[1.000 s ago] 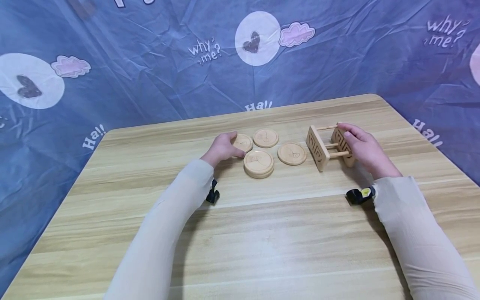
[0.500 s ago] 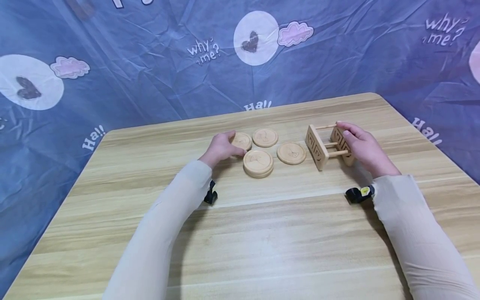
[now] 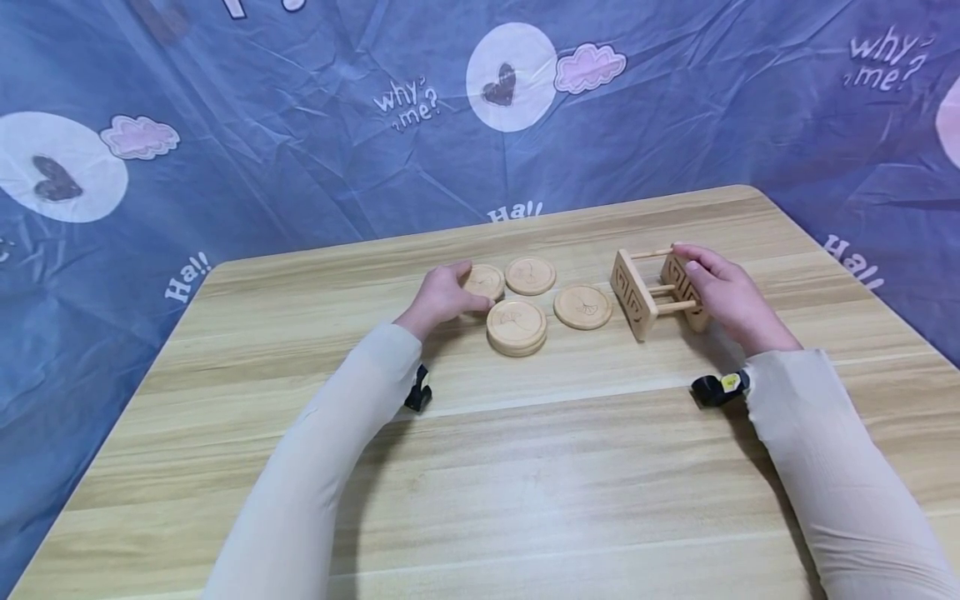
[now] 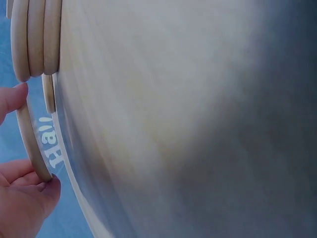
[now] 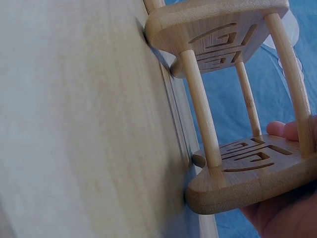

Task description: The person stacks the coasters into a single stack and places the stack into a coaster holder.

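Round wooden coasters with line engravings lie on the table. In the head view, my left hand (image 3: 444,293) pinches the edges of one coaster (image 3: 484,283) between thumb and fingers. That coaster (image 4: 34,144) is seen edge-on in the left wrist view, tilted, with a gap between it and the table. Close by stands a stack of coasters (image 3: 517,327). Its edges show three layers in the left wrist view. My right hand (image 3: 731,296) grips the right side panel of a wooden coaster rack (image 3: 636,297) with cut-out patterns and round rods. The rack (image 5: 203,109) stands on the table.
Two single coasters lie flat, one behind the stack (image 3: 531,275) and one between stack and rack (image 3: 583,307). The wood-grain table (image 3: 540,483) stretches toward me. Behind its far edge hangs a blue printed cloth (image 3: 315,158).
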